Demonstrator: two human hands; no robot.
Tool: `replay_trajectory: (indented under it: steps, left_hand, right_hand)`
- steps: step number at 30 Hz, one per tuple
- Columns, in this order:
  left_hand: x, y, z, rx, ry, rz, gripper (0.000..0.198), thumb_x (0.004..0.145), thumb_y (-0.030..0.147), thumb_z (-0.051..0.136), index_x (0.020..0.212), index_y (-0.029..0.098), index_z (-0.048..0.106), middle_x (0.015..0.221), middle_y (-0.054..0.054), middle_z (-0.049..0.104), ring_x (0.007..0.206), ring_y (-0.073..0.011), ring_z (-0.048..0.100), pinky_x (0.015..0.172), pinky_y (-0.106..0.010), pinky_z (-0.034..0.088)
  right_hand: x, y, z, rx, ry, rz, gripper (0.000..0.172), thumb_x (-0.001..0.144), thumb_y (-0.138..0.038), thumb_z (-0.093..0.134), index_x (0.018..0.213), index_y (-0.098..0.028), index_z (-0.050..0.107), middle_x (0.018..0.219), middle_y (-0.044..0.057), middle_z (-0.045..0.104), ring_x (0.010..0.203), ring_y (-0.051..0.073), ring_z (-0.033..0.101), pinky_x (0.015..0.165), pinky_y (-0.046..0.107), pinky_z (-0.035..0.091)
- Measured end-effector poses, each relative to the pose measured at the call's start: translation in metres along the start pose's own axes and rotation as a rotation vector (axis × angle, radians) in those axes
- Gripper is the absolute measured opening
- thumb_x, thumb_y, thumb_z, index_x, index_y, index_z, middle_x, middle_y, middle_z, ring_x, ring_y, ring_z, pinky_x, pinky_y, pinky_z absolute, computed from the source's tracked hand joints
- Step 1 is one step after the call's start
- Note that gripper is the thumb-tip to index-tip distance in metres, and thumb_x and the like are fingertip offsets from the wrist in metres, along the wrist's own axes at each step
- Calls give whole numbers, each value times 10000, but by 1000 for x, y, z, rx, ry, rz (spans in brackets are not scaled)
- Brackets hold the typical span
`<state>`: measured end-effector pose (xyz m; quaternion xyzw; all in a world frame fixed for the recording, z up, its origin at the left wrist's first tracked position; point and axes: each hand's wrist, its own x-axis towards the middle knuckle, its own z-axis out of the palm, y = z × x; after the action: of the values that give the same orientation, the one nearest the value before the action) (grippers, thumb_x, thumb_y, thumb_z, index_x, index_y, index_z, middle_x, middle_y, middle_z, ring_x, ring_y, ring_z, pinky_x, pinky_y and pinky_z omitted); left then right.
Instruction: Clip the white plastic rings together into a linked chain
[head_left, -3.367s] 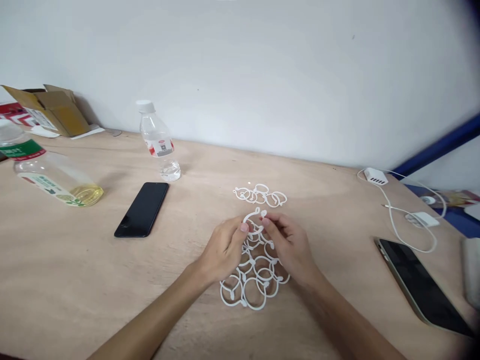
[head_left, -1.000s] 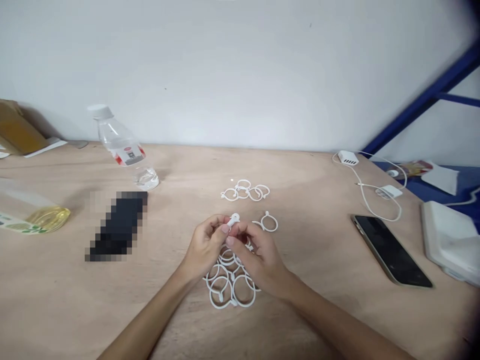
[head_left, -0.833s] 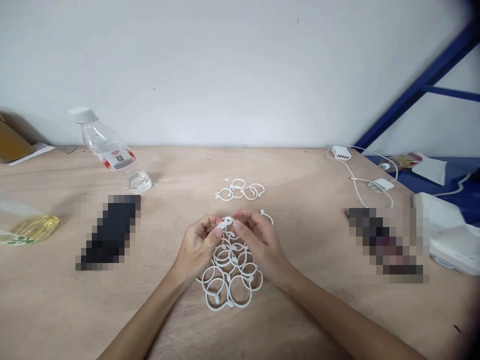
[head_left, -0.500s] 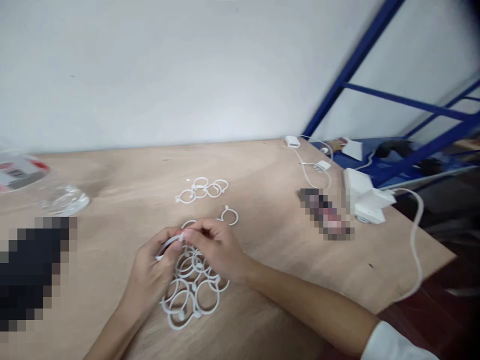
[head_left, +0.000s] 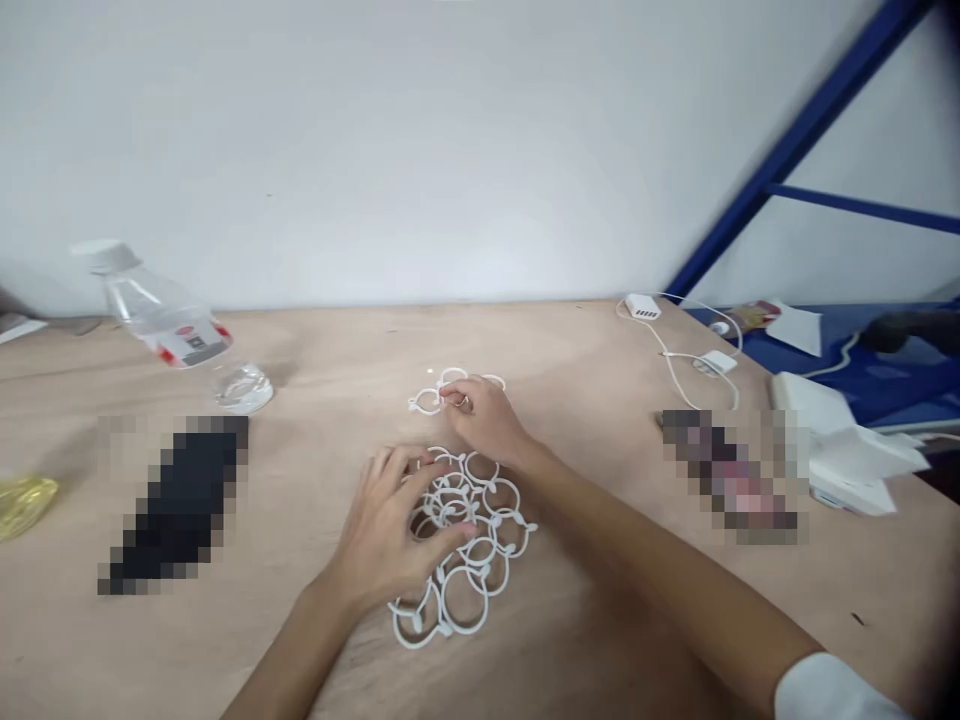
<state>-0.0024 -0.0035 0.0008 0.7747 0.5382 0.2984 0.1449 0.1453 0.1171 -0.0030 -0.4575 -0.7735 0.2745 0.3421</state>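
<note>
A cluster of thin white plastic rings (head_left: 465, 605), each with a small tab, lies overlapping on the wooden table. My left hand (head_left: 394, 525) rests at the cluster's left side, thumb and fingers spread apart around some of its rings. Beyond it, a smaller group of similar white rings (head_left: 427, 402) lies farther back. My right hand (head_left: 480, 410) reaches over this small group and partly covers it. Its thumb and fingertips are pinched together at one ring there; the exact grip is small and partly hidden.
A clear plastic bottle (head_left: 180, 320) with a white cap stands tilted-looking at the left, near a dark blurred-out object (head_left: 180, 510). Something yellow and transparent (head_left: 26, 505) sits at the left edge. Right are a pixelated object (head_left: 724, 480), a white charger (head_left: 641, 306) with cables and white boxes (head_left: 847, 460).
My hands have parted. The right moved away to the small far group; the left opened over the cluster, no longer holding a ring up. The view has swung left, showing the whole bottle.
</note>
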Motion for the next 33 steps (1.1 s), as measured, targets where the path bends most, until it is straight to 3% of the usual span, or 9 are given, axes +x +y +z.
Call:
replay_trajectory:
  steps: [4, 6, 9, 12, 15, 18, 21, 28, 33]
  left_hand:
    - [-1, -1, -1, -41, 60, -14, 324, 839, 418, 599, 1095, 221, 627, 1097, -86, 566, 1040, -261, 496, 919, -434, 408]
    - [0, -4, -1, -64, 112, -30, 249, 880, 361, 545, 1065, 214, 623, 1081, -81, 575, 1034, -248, 504, 924, -422, 404]
    - [2, -7, 0, -106, 232, -120, 223, 899, 337, 509, 1044, 192, 597, 1048, -78, 589, 1021, -234, 519, 920, -397, 406]
    - [5, -9, 0, -197, 377, -287, 283, 910, 366, 476, 1099, 168, 545, 1050, -86, 598, 987, -220, 540, 882, -361, 424]
    - [7, -7, 0, -357, 454, -395, 326, 946, 396, 371, 1090, 167, 553, 1027, -74, 619, 955, -197, 558, 867, -328, 425]
    - [8, -4, -1, -469, 415, -455, 400, 955, 446, 307, 840, 180, 583, 782, -17, 589, 781, -167, 546, 746, -279, 427]
    - [8, -2, -2, -478, 377, -508, 428, 935, 495, 336, 652, 198, 460, 604, 35, 442, 612, -137, 449, 595, -249, 373]
    - [7, 3, -6, -481, 237, -522, 403, 912, 530, 371, 714, 199, 484, 643, 39, 490, 644, -142, 472, 598, -246, 366]
    - [10, 6, -10, -490, 196, -521, 408, 907, 529, 369, 729, 196, 524, 661, 26, 528, 682, -162, 501, 631, -254, 389]
  right_hand:
    - [13, -4, 17, -73, -63, -47, 134, 737, -159, 650, 851, -185, 716, 923, 84, 609, 985, 243, 513, 918, 392, 368]
    - [16, -9, 22, -84, -76, -52, 74, 760, -163, 633, 769, -176, 704, 890, 89, 598, 974, 249, 501, 916, 411, 355]
    - [13, -17, 24, -48, -74, -51, 113, 826, -190, 578, 767, -165, 672, 868, 77, 601, 938, 222, 507, 905, 389, 361]
    - [0, -28, 16, 43, -120, -44, 178, 899, -265, 499, 870, -160, 639, 815, 32, 610, 771, 155, 534, 749, 298, 426]
    - [-23, -39, 5, 262, -222, -11, 237, 923, -343, 467, 852, -171, 613, 753, -8, 585, 658, 115, 510, 616, 244, 409]
    - [-45, -43, -3, 451, -235, 46, 212, 913, -356, 496, 849, -183, 599, 720, -26, 535, 643, 107, 474, 597, 237, 381]
    - [-59, -42, -8, 458, -204, 44, 201, 918, -342, 499, 837, -185, 596, 719, -21, 518, 668, 113, 465, 622, 243, 381]
    - [-71, -40, -17, 377, -191, -90, 172, 932, -279, 471, 861, -185, 598, 774, 3, 562, 715, 129, 500, 676, 265, 400]
    - [-73, -41, -21, 439, -300, -97, 197, 944, -309, 458, 842, -188, 575, 750, -11, 528, 683, 116, 481, 638, 248, 401]
